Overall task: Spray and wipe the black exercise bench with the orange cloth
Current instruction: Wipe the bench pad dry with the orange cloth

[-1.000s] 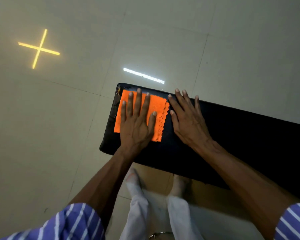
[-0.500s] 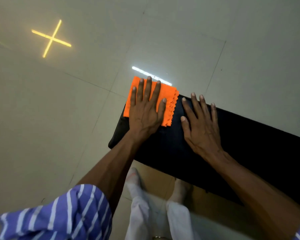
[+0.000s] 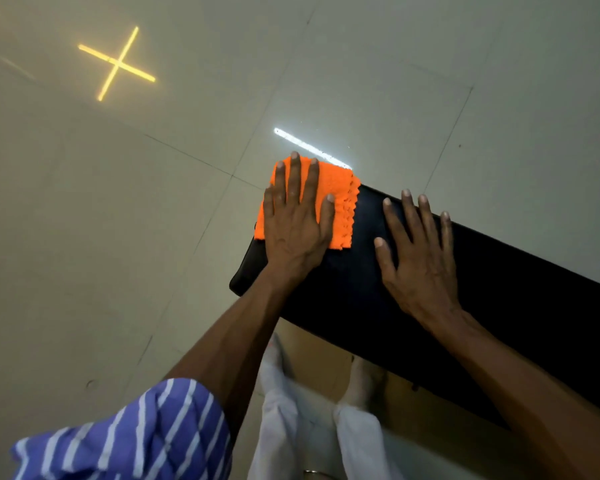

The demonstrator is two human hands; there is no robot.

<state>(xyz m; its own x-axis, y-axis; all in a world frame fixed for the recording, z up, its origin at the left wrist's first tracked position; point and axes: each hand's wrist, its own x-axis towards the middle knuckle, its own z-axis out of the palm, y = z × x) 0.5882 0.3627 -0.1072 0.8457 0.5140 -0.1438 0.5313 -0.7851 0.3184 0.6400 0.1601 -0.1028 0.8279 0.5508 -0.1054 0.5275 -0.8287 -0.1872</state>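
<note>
The black exercise bench (image 3: 499,306) runs from the middle of the view down to the right. A folded orange cloth (image 3: 342,209) lies on its far left corner and hangs a little past the bench's end. My left hand (image 3: 297,223) lies flat on the cloth, fingers spread, pressing it down. My right hand (image 3: 420,258) rests flat on the bare bench top just right of the cloth, fingers apart, holding nothing. No spray bottle is in view.
Pale floor tiles (image 3: 118,237) surround the bench on the left and far side, with a yellow cross-shaped light reflection (image 3: 116,62) and a white strip reflection (image 3: 310,147). My legs in white trousers (image 3: 312,427) stand against the bench's near edge.
My left hand has pushed the orange cloth away from me to the bench's far left corner, so it now overhangs the end. My right hand stayed flat on the bench.
</note>
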